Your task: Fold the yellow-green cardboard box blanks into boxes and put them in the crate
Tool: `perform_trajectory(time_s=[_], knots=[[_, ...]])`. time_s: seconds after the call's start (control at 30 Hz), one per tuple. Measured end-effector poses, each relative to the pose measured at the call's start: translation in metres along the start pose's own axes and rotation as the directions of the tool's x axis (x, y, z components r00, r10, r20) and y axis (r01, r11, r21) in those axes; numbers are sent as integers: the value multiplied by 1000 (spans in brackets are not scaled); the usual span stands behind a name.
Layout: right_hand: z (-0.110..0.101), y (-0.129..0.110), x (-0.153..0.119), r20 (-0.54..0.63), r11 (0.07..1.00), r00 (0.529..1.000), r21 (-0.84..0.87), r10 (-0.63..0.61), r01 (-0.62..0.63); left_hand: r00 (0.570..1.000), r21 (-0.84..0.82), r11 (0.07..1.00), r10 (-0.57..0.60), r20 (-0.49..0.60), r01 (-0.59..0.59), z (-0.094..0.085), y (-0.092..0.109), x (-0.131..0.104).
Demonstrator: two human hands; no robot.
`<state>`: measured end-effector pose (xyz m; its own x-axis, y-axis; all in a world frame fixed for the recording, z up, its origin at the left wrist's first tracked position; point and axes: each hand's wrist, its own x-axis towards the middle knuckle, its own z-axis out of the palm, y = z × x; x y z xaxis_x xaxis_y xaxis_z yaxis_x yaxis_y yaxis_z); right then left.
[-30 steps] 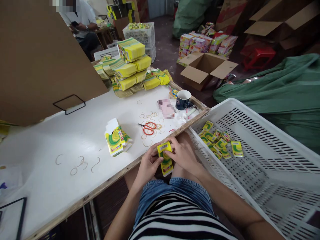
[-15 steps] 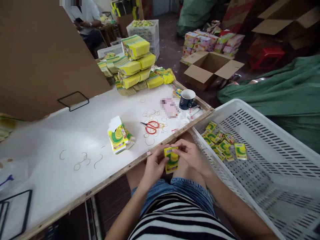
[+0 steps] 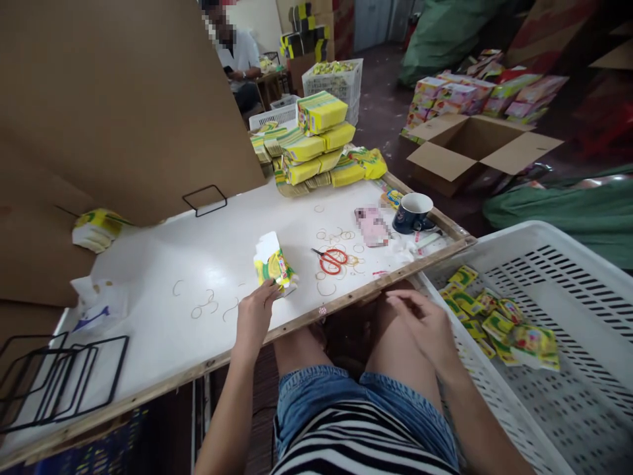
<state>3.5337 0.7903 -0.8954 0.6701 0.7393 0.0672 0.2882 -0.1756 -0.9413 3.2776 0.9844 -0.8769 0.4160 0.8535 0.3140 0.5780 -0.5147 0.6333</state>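
Observation:
My left hand [image 3: 257, 310] reaches over the table edge, its fingertips closed on the lower edge of the flat yellow-green cartons [image 3: 275, 266] lying on the white table [image 3: 163, 264]. My right hand [image 3: 420, 320] hovers over my thigh beside the white crate [image 3: 558, 244], fingers apart, holding nothing. Inside the crate lie several small folded yellow boxes [image 3: 498, 324], with a larger, blurred one [image 3: 537, 346] on their right side. Red-handled scissors [image 3: 333, 260] rest among rubber bands right of the cartons.
Stacked yellow carton bundles [image 3: 316, 142], a dark mug [image 3: 413, 212] and a pink phone [image 3: 372, 226] stand or lie farther back. Black wire frames [image 3: 64, 376] occupy the left end. An open cardboard box [image 3: 477, 142] is on the floor; a person [image 3: 240, 59] sits behind.
My hands have parted. The yellow box they held is gone from them, and another lies in the crate. My left hand moved left to the cartons; the view shifted left.

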Motion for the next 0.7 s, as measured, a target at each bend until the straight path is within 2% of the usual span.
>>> perform_trajectory(time_s=[0.07, 0.1, 0.13, 0.2, 0.27, 0.3, 0.33, 0.4, 0.43, 0.47, 0.5, 0.53, 0.6, 0.63, 0.7], knots=[[25, -16, -5, 158, 982, 985, 167, 65, -92, 986, -109, 989, 82, -143, -99, 5, 14, -10], [34, -24, -6, 230, 962, 970, 235, 83, -138, 970, -152, 971, 156, -186, -186, 10, 22, -18], [41, -30, -7, 276, 941, 957, 289, 94, -176, 950, -193, 939, 251, -185, -286, 16, 30, -26], [48, -36, -7, 298, 906, 947, 355, 123, -230, 887, -305, 839, 458, -48, -450, 32, 43, -42], [49, -33, -8, 244, 893, 956, 376, 160, -246, 814, -435, 758, 574, 90, -486, 48, 53, -56], [47, -30, -8, 207, 891, 962, 382, 177, -246, 811, -490, 744, 573, 119, -454, 55, 55, -60], [46, -26, -10, 177, 887, 966, 391, 188, -244, 842, -541, 746, 525, 121, -388, 61, 57, -62], [42, -19, -14, 154, 869, 967, 427, 201, -248, 951, -665, 731, 292, 101, -154, 69, 60, -62], [42, -16, -17, 159, 851, 965, 457, 208, -259, 980, -733, 681, 147, 135, -1, 72, 61, -59], [42, -15, -19, 175, 829, 961, 489, 214, -273, 976, -786, 598, 27, 217, 158, 74, 62, -56], [43, -14, -21, 197, 805, 956, 517, 219, -291, 943, -813, 495, -39, 330, 305, 75, 63, -52], [44, -14, -23, 217, 785, 951, 539, 222, -307, 891, -811, 398, -45, 451, 430, 76, 64, -49], [48, -16, -24, 254, 763, 944, 561, 213, -323, 788, -766, 257, 30, 615, 589, 78, 67, -44], [49, -17, -24, 269, 760, 941, 563, 204, -326, 758, -752, 210, 64, 649, 625, 79, 68, -44], [51, -18, -24, 279, 762, 941, 562, 190, -321, 750, -753, 152, 86, 655, 640, 79, 70, -45]])
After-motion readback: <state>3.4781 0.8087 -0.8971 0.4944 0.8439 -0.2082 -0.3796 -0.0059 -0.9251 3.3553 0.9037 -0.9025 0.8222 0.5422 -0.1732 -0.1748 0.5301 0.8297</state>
